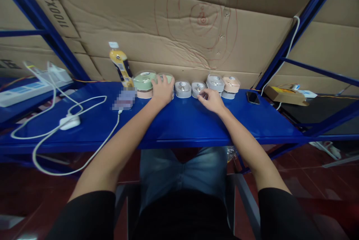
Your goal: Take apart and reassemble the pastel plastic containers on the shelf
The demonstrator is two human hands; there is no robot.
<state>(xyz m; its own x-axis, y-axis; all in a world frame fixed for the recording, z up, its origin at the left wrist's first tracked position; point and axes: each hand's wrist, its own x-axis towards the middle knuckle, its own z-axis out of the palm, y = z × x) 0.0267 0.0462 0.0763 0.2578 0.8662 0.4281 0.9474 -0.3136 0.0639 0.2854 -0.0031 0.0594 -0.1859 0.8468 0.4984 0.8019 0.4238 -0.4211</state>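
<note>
Our left hand spreads over a green box at the worktop's far side; our right hand, loosely curled, meets a grey box. Both boxes look light, stiff and slippery (smooth plastic, probably), best gripped around their sides.

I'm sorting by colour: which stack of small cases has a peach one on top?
The rightmost stack, nearest the phone; the others show a green top or a grey top.
</note>
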